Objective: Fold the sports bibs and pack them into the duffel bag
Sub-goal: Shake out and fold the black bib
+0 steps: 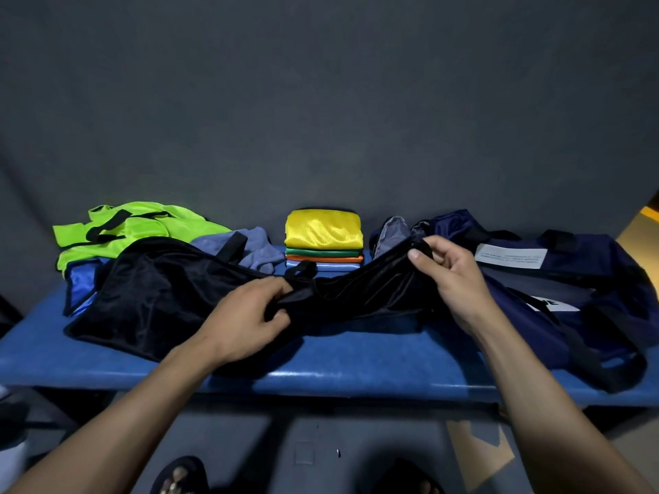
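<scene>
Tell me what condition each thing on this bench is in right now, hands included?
Black bib: unfolded, spread on the bench, gripped by both hands.
Left hand: pinching the bib's middle.
Right hand: pinching a raised strap end.
Folded bib stack: neat, yellow on top.
Neon green bib: unfolded, crumpled.
Grey-blue bib: unfolded, crumpled.
Blue bib: unfolded, mostly covered.
Navy duffel bag: slumped, apparently open.
</scene>
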Tool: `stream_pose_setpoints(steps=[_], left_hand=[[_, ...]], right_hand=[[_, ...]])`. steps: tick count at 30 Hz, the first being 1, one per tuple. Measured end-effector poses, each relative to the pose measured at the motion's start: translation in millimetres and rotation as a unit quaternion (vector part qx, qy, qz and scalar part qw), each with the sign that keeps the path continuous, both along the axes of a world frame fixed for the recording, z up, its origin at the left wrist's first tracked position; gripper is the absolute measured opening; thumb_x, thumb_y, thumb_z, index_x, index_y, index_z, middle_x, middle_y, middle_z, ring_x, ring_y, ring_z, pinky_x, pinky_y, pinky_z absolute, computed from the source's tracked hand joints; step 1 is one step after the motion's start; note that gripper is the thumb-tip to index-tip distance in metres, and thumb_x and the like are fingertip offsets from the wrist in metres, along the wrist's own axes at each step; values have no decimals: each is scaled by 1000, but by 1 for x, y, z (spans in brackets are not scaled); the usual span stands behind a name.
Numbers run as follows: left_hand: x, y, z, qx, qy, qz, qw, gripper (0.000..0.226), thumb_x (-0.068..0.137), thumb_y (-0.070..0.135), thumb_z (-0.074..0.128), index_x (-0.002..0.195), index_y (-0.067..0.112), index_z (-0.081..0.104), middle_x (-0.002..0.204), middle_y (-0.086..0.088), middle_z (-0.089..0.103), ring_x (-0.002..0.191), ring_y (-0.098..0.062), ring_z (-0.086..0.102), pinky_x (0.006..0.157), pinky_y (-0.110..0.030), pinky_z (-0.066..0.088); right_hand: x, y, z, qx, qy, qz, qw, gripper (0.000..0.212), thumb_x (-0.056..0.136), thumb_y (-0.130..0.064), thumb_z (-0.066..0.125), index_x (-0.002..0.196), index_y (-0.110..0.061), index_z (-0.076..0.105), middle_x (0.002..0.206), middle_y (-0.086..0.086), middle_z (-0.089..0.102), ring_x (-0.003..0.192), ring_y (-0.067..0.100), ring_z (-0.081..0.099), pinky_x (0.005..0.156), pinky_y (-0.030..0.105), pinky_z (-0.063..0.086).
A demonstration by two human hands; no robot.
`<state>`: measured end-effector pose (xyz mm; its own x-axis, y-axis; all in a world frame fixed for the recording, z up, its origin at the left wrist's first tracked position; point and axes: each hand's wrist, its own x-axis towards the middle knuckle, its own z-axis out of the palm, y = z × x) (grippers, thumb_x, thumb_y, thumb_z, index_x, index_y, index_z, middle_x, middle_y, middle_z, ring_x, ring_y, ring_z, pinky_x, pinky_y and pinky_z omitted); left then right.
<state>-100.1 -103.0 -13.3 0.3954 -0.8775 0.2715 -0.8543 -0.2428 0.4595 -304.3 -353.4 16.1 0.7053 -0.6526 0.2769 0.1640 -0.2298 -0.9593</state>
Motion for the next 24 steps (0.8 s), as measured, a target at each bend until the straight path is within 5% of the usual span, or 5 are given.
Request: stream_pose_setpoints(steps=[5, 9, 16, 20, 24], left_hand=[[-21, -16, 3, -16, 81, -33, 996, 27, 73, 33, 62, 99, 30, 60, 94, 9, 56, 88, -7, 56, 79, -29, 47], [-28, -22, 0, -55, 25, -6, 998, 27, 80, 46, 73, 102, 34, 61, 97, 16, 59, 89, -5, 57, 77, -31, 50], [-14, -20, 25, -219, 86, 45, 971, 3, 93, 15, 72, 96, 17, 72, 89, 13, 71, 84, 1, 64, 77, -15, 47], [-6, -9, 40, -188, 55, -2, 981, 9, 89, 23, 75, 97, 19, 74, 90, 12, 71, 86, -3, 64, 78, -15, 45], [-14, -4, 44, -148, 23, -81, 985, 11, 89, 30, 76, 95, 22, 73, 90, 16, 70, 85, -1, 64, 77, -13, 45]], right_hand=[[18, 8, 4, -40, -37, -17, 998, 3, 96, -4, 65, 93, -3, 66, 85, 4, 66, 82, 11, 60, 74, 21, 48], [30, 11, 6, -85, -43, -20, 995, 7, 96, -4, 66, 93, 3, 65, 84, 0, 64, 81, 7, 58, 74, 19, 46], [19, -3, 17, -156, 32, 51, 986, 6, 92, 0, 68, 92, -6, 70, 82, -11, 70, 80, 1, 62, 77, 17, 47], [12, -17, 27, -288, 160, 36, 944, 20, 92, -7, 72, 88, -27, 74, 77, -18, 69, 73, -5, 58, 76, 23, 44], [17, -10, 38, -418, 195, -89, 883, 8, 92, -20, 72, 91, -27, 76, 78, -9, 71, 78, 14, 66, 74, 33, 50]])
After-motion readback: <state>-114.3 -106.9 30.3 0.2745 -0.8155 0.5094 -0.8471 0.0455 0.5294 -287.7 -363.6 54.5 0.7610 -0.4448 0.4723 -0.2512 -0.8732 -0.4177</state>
